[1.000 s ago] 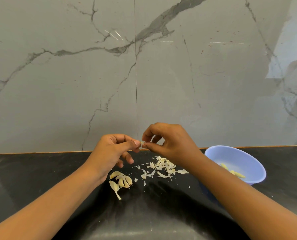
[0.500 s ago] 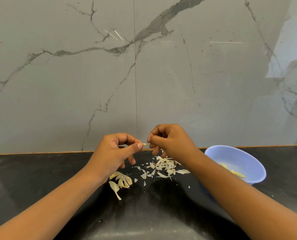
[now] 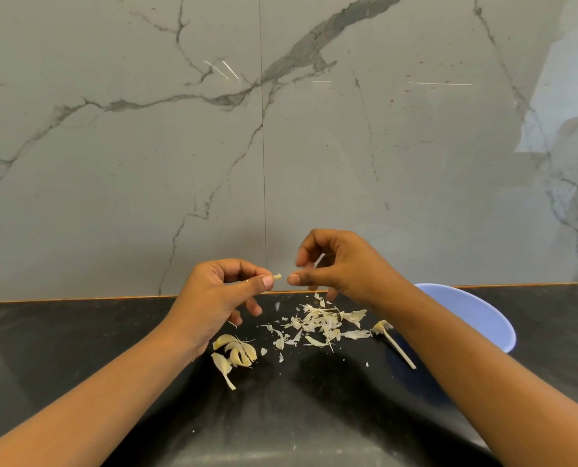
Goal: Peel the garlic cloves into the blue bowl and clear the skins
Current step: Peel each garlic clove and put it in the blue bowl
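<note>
My left hand point(image 3: 220, 298) pinches a small garlic clove point(image 3: 277, 277) between thumb and forefinger, above the black counter point(image 3: 78, 348). Only the clove's pale tip shows. My right hand point(image 3: 343, 267) hovers just right of it, thumb pointing at the clove with a small gap between, fingers loosely curled and holding nothing that I can see. The blue bowl point(image 3: 476, 315) stands at the right, largely hidden behind my right forearm. A few unpeeled cloves point(image 3: 237, 352) lie under my left wrist. Loose skins point(image 3: 317, 326) are scattered below my hands.
A bare garlic stem with its root end point(image 3: 393, 343) lies beside the bowl, next to my right forearm. The grey marble wall point(image 3: 280, 146) rises straight behind the counter's back edge. Small skin flecks dot the near counter.
My right hand has let go of the clove's tip and lifted up and to the right. The left hand keeps its pinch on the clove. The garlic stem has come into view.
</note>
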A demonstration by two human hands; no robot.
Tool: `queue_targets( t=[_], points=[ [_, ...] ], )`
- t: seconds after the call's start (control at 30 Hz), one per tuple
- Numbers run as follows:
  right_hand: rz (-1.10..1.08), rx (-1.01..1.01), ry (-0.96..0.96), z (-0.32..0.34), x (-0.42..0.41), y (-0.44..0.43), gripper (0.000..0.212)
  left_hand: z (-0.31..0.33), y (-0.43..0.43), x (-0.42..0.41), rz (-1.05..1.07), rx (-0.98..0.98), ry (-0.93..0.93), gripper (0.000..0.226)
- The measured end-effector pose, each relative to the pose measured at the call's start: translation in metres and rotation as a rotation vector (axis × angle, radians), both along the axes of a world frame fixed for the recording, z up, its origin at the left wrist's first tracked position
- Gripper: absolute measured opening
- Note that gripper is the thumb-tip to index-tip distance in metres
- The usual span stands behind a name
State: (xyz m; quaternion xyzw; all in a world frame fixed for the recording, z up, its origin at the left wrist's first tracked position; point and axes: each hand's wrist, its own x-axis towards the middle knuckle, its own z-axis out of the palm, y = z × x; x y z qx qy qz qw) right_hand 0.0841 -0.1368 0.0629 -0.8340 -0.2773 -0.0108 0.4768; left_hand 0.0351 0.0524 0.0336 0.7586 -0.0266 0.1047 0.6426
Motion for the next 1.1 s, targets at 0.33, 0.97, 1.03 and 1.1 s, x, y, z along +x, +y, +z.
queue_targets(
  t=[0.33,0.97,1.03,1.1],
  points=[
    [0.08,0.016,0.082,-0.009,-0.006,0.011,0.003,0.0,0.0,0.001,-0.02,-0.009,0.005,0.009],
    [0.056,0.104,0.209,-0.006,-0.007,0.009,0.001,0.0,0.0,0.001,0.028,0.013,-0.004,0.005],
    [0.052,0.054,0.169,-0.007,-0.007,0.01,0.008,0.0,0.0,0.001,0.039,0.053,-0.021,0.005],
    [0.041,-0.017,0.104,-0.008,-0.008,0.013,0.012,-0.001,0.0,0.001,0.038,0.081,-0.034,0.005]
  ],
)
